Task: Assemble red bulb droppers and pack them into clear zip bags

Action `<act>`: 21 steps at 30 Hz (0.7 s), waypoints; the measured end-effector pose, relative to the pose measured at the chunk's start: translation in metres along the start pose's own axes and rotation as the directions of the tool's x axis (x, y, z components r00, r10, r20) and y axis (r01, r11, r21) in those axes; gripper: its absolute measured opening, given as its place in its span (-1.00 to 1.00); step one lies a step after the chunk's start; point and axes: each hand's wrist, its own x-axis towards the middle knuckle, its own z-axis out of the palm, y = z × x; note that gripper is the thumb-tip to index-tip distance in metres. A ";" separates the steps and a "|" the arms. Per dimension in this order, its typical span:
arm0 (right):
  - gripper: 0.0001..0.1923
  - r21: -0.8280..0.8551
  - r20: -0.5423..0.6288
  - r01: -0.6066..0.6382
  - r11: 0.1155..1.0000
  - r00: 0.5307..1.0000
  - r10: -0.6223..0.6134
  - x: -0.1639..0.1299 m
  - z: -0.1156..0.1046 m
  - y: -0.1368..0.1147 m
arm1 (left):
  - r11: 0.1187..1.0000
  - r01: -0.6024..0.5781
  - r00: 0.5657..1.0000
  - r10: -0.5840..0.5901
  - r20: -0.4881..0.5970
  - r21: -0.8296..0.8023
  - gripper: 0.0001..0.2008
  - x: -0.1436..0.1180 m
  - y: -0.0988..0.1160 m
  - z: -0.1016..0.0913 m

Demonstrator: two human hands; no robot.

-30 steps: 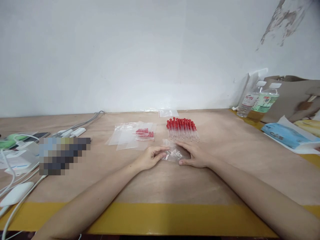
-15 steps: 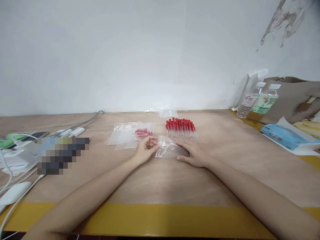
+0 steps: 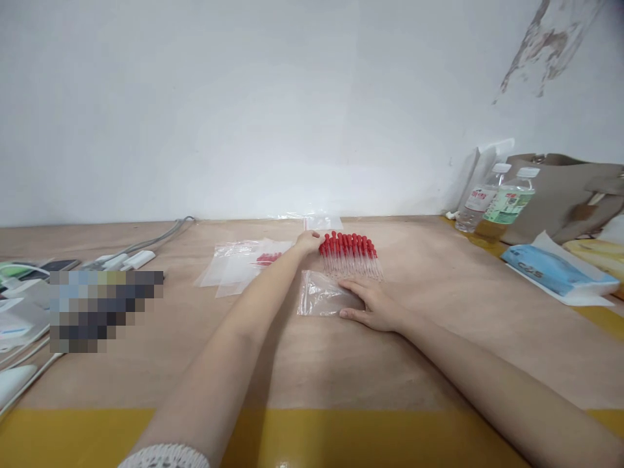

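Observation:
My left hand point(image 3: 308, 242) is at the left end of a row of glass droppers point(image 3: 351, 253) with red rubber bulbs. Its fingers are drawn together at the leftmost bulb, and the grip is partly hidden. Closer to me lies a clear zip bag point(image 3: 316, 296), flat on the table. My right hand point(image 3: 371, 304) rests on the bag's right end, fingers stretched out and thumb apart. To the left, partly behind my left forearm, more clear bags point(image 3: 236, 263) lie overlapped, with small red pieces point(image 3: 268, 259) on or in them.
Another clear bag point(image 3: 324, 223) lies against the wall. On the right stand two bottles point(image 3: 509, 201) in front of a grey-brown bag point(image 3: 560, 195), with a blue tissue pack point(image 3: 556, 270) nearer. Chargers and cables point(image 3: 29, 312) crowd the left side beside a pixelated patch.
My left hand has let go of the zip bag's left end and moved away from me to the dropper bulbs. My right hand stays on the bag. The view has shifted slightly.

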 end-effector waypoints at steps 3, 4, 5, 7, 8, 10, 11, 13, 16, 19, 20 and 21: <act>-0.39 -0.004 0.010 -0.003 1.000 1.000 0.003 0.000 0.000 -0.001 | 0.996 0.018 1.000 -0.018 0.004 -0.087 -0.85 0.003 -0.006 0.007; -0.39 -0.005 0.013 -0.004 1.000 1.000 0.004 0.000 0.000 -0.001 | 0.993 0.025 1.000 -0.025 0.000 -0.119 -0.86 0.003 -0.006 0.007; -0.38 -0.006 0.014 -0.005 1.000 1.000 0.006 0.000 0.000 0.000 | 0.987 0.033 0.999 -0.034 -0.004 -0.154 -0.86 0.003 -0.006 0.006; -0.38 -0.007 0.015 -0.004 1.000 1.000 0.004 0.001 0.001 0.000 | 0.972 0.047 0.998 -0.053 -0.017 -0.232 -0.89 0.001 -0.005 -0.001; -0.38 -0.007 0.015 -0.002 1.000 1.000 0.002 0.001 0.001 0.001 | 0.961 0.048 0.998 -0.057 -0.027 -0.274 -0.91 -0.001 -0.004 -0.007; -0.38 0.000 0.016 0.006 1.000 1.000 -0.006 0.001 0.001 0.002 | 0.933 0.025 0.997 -0.051 -0.063 -0.360 -0.96 -0.011 -0.002 -0.023; -0.38 0.004 0.015 0.008 1.000 1.000 -0.008 0.001 0.002 0.002 | 0.917 0.001 0.995 -0.041 -0.091 -0.399 -0.97 -0.018 -0.002 -0.032; -0.39 0.006 0.012 0.007 1.000 1.000 -0.007 0.001 0.002 0.002 | 0.887 -0.060 0.985 -0.022 -0.171 -0.458 -0.94 -0.039 -0.006 -0.052; -0.39 0.005 0.009 0.001 1.000 1.000 -0.001 0.001 0.002 0.002 | 0.818 -0.178 0.953 0.004 -0.304 -0.547 -0.80 -0.079 -0.022 -0.077; -0.40 -0.001 0.014 -0.011 1.000 1.000 0.011 0.001 0.001 0.000 | 0.774 -0.228 0.935 0.006 -0.354 -0.590 -0.75 -0.113 -0.040 -0.089; -0.40 -0.002 0.014 -0.014 1.000 1.000 0.014 0.001 0.000 -0.001 | 0.771 -0.226 0.935 0.000 -0.355 -0.596 -0.73 -0.121 -0.045 -0.089; -0.40 -0.002 0.014 -0.015 1.000 1.000 0.015 0.000 0.000 -0.001 | 0.768 -0.223 0.935 -0.006 -0.354 -0.601 -0.72 -0.126 -0.048 -0.088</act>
